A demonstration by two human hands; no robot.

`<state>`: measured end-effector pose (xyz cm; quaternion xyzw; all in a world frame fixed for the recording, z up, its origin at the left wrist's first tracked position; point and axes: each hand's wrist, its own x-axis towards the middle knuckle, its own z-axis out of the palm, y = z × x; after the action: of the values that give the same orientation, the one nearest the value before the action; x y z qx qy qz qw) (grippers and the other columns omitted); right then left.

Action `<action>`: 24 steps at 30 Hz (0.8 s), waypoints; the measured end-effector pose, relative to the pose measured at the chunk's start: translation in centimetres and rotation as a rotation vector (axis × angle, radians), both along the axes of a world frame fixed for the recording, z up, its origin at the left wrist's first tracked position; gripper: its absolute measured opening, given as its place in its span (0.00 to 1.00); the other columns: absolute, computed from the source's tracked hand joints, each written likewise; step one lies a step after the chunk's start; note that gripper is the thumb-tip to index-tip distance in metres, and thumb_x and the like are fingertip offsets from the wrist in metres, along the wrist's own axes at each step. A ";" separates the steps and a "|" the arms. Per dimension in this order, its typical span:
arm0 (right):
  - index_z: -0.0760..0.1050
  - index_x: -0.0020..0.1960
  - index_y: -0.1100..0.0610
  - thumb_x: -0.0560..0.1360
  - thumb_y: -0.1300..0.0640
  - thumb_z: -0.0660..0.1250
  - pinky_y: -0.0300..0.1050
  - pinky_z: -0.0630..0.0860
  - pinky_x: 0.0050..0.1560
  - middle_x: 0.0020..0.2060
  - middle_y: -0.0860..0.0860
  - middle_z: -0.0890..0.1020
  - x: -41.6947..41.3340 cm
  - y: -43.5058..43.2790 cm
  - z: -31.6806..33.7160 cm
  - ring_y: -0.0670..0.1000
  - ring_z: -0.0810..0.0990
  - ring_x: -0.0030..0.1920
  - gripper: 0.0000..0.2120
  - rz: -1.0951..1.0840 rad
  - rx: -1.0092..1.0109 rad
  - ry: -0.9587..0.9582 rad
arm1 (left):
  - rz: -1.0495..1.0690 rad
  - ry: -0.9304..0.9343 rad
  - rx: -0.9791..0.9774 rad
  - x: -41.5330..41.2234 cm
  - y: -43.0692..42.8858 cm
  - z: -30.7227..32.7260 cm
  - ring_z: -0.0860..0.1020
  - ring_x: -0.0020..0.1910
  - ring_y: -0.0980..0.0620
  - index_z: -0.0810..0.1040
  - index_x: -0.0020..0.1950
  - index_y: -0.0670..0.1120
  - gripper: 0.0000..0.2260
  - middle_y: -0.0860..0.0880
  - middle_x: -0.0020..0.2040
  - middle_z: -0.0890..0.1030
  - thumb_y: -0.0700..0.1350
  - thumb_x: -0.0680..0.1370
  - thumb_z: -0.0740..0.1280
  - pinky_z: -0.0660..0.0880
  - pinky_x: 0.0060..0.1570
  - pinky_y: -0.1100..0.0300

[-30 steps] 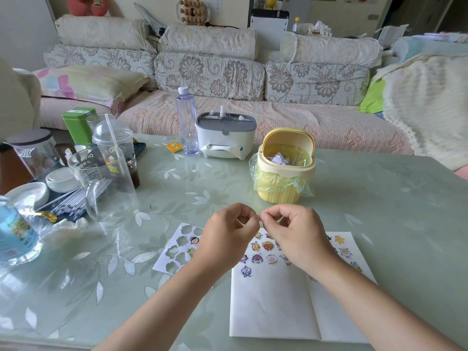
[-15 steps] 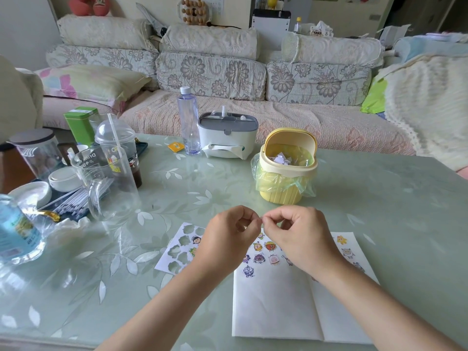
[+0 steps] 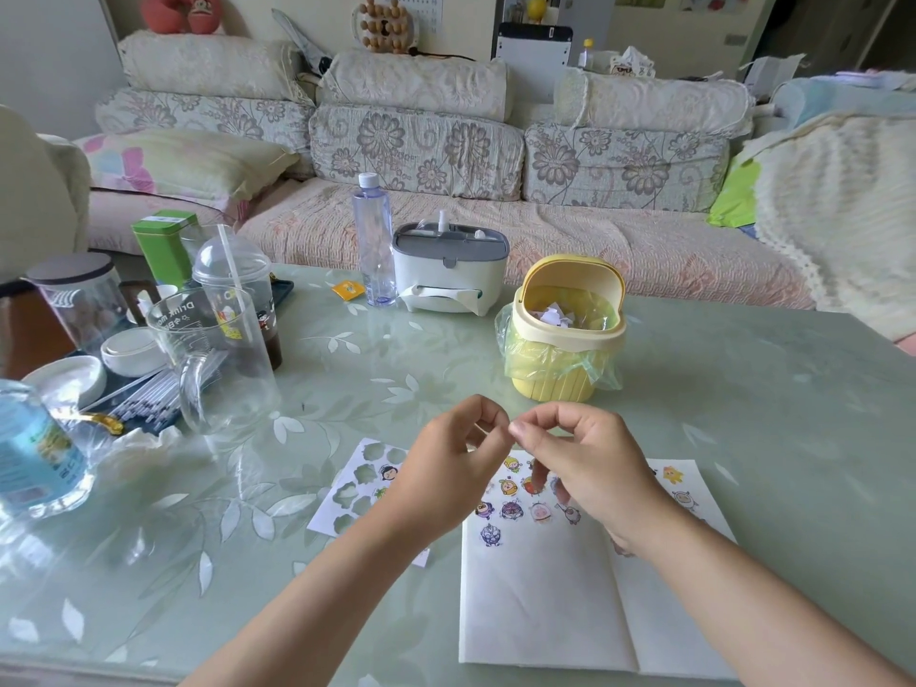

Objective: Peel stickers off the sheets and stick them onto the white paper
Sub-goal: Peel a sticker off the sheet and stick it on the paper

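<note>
Table (image 3: 743,389) holds one white paper (image 3: 535,602), one sticker sheet (image 3: 357,493); left hand (image 3: 446,473), right hand (image 3: 590,463), each grip pinched.

Home living room: floral sofa (image 3: 416,156)

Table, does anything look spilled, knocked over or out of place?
Nothing is spilled or tipped. The only untidy bit is the green bag lining the yellow bin, which hangs bunched and lopsided over its sides. The sticker sheet has empty cut-outs, but that fits the job.
</note>
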<state>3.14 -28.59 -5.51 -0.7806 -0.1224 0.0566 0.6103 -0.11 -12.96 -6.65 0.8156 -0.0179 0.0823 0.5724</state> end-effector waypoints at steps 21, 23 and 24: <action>0.82 0.43 0.51 0.77 0.55 0.70 0.36 0.72 0.29 0.38 0.45 0.86 1.1 -1.9 0.6 0.47 0.82 0.30 0.05 -0.091 -0.137 -0.141 | 0.025 0.052 -0.131 1.6 -1.8 0.2 0.80 0.37 0.58 0.82 0.43 0.48 0.06 0.48 0.42 0.85 0.48 0.78 0.70 0.75 0.33 0.59; 0.82 0.42 0.52 0.77 0.54 0.70 0.37 0.71 0.28 0.39 0.48 0.85 1.3 -2.2 0.7 0.48 0.82 0.29 0.05 -0.125 -0.120 -0.124 | 0.039 0.065 -0.154 1.8 -1.9 0.2 0.80 0.37 0.58 0.83 0.43 0.47 0.07 0.49 0.42 0.85 0.48 0.78 0.70 0.75 0.33 0.60; 0.81 0.42 0.52 0.76 0.53 0.71 0.38 0.71 0.29 0.39 0.48 0.85 1.4 -2.3 0.7 0.49 0.82 0.29 0.05 -0.139 -0.114 -0.118 | 0.043 0.072 -0.165 1.9 -2.0 0.2 0.80 0.37 0.57 0.83 0.43 0.47 0.07 0.49 0.42 0.85 0.48 0.78 0.70 0.75 0.33 0.60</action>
<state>4.58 -30.92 -4.84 -0.8225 -0.1005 -0.0252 0.5593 1.82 -14.93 -6.45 0.7683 0.0269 0.0665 0.6361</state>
